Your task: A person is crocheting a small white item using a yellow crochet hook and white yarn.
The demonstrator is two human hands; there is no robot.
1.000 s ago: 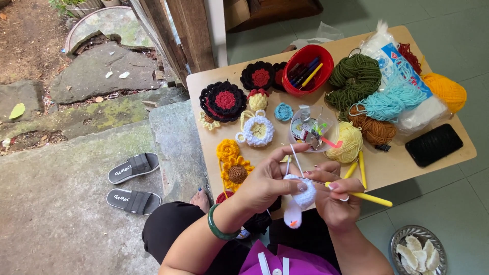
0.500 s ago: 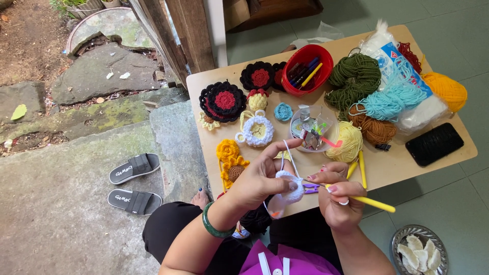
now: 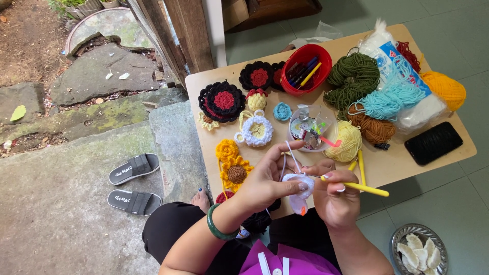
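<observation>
My left hand point(image 3: 267, 178) now pinches the white crochet piece point(image 3: 299, 186) closer in, my right hand point(image 3: 336, 196) at three o'clock pinching the yellow hook point(image 3: 364, 188), mid-stitch.

Hook tip: we lose it behind the white piece point(image 3: 300, 184).
Plate point(image 3: 402, 234): cropped at the bottom edge.
Tub point(image 3: 311, 127) contents: too small for us to tell.

Bare-armed, in purple and black.
Green bangle point(image 3: 218, 231) around the left wrist; nails painted pale on both hands, left point(image 3: 267, 181) and right point(image 3: 336, 196). Purple top point(image 3: 285, 262) with white straps and a button; black trousers point(image 3: 168, 234); bare foot point(image 3: 201, 199), toenails dark.
</observation>
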